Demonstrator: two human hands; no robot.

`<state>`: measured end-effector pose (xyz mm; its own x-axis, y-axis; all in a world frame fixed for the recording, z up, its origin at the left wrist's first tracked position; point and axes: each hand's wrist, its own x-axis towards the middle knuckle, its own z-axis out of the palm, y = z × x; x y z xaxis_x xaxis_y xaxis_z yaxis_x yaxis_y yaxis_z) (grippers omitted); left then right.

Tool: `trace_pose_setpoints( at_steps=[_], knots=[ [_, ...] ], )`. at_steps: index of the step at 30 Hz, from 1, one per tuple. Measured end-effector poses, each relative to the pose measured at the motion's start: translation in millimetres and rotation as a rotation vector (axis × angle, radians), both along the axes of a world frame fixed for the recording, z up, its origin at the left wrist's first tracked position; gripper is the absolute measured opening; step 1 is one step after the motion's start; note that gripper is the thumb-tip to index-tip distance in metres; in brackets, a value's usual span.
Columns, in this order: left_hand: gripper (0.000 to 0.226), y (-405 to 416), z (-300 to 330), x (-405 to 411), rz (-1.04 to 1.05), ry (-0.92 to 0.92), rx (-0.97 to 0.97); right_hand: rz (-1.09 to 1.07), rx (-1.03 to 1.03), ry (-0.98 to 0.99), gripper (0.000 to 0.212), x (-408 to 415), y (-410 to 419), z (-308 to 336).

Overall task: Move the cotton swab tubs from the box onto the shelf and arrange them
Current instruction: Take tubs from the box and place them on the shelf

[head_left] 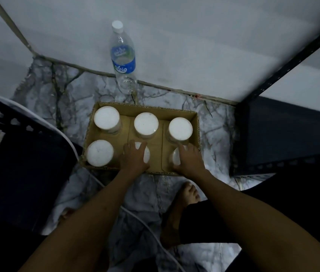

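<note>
An open, shallow brown cardboard box [194, 132] sat on the grey-veined marble floor [57, 91], holding six round clear plastic cotton swab tubs with white lids, standing upright in two rows of three. In the far row stood the far-left tub [107, 120], the far-middle tub [146, 125] and the far-right tub [180, 128]. In the near row the near-left tub [99, 153] stood untouched, while both hands were down on the other two.

The left hand [134, 158] lay over the lid of the near-middle tub [146, 155], its fingers curled down round the rim, grasping it. The right hand [189, 160] covered the near-right tub [176, 159] in the same way, fingers bent over the lid and thumb at its near edge, gripping it. Both tubs were in the box, bases hidden by the hands and the box wall.

Beyond the box, against the pale wall [194, 46], a clear plastic water bottle with a blue label and white cap [123, 57] stood upright. Dark perforated metal shelf frames showed at the left [4, 118] and at the right [285, 65]. A bare foot [186, 195] rested on the floor just near of the box, and a thin white cable [145, 226] ran across the floor below the arms
</note>
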<state>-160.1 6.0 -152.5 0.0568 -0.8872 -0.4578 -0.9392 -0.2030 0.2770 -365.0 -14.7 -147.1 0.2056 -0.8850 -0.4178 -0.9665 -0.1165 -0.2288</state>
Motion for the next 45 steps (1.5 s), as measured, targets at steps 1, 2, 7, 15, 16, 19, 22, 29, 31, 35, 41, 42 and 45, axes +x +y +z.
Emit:
trace_pose_setpoints(
  at_steps=[1, 2, 7, 15, 16, 19, 22, 29, 31, 35, 41, 42, 45],
  knots=[
    [0.087, 0.6, -0.9, 0.6, -0.001, 0.004, -0.016, -0.004, -0.001, 0.002, 0.094, 0.9, 0.0, 0.4],
    [0.085, 1.7, -1.7, 1.3, -0.002, 0.008, -0.029, -0.004, 0.001, 0.004, 0.094, 1.6, 0.0, 0.9],
    [0.080, 5.1, 6.2, 5.7, 0.021, 0.025, -0.090, 0.017, 0.020, 0.021, 0.091, 5.4, -0.2, 8.5],
    [0.075, 6.8, 50.6, 12.1, 0.060, 0.063, -0.200, 0.007, -0.033, -0.062, 0.086, 16.0, -0.6, 42.8],
    [0.075, 9.4, 55.4, 14.2, 0.075, 0.076, -0.215, 0.020, -0.047, -0.052, 0.087, 18.3, -1.0, 48.3],
    [0.073, 18.4, 70.2, 22.5, 0.101, 0.078, -0.230, 0.039, -0.067, -0.053, 0.088, 27.8, -0.9, 68.4],
    [0.075, 27.4, 85.7, 34.8, 0.125, 0.067, -0.234, 0.070, -0.097, -0.071, 0.079, 39.5, 1.3, 88.6],
    [0.082, 43.9, 134.4, 65.2, 0.164, 0.067, -0.266, 0.126, -0.109, -0.209, 0.090, 71.5, 9.4, 134.8],
    [0.083, 50.1, 152.1, 74.5, 0.166, 0.074, -0.286, 0.147, -0.125, -0.248, 0.092, 80.1, 10.2, 148.7],
    [0.082, 61.6, 190.7, 95.4, 0.163, 0.065, -0.375, 0.205, -0.186, -0.296, 0.084, 95.9, 11.1, 180.3],
    [0.077, 79.3, 248.3, 109.4, 0.167, 0.111, -0.508, 0.359, -0.262, -0.360, 0.065, 116.9, 16.0, 243.8],
    [0.074, 83.2, 258.2, 110.5, 0.166, 0.105, -0.534, 0.379, -0.273, -0.366, 0.064, 119.9, 15.9, 253.8],
    [0.071, 95.1, 287.6, 116.3, 0.158, 0.075, -0.596, 0.443, -0.328, -0.375, 0.062, 130.1, 16.9, 287.8]
  ],
)
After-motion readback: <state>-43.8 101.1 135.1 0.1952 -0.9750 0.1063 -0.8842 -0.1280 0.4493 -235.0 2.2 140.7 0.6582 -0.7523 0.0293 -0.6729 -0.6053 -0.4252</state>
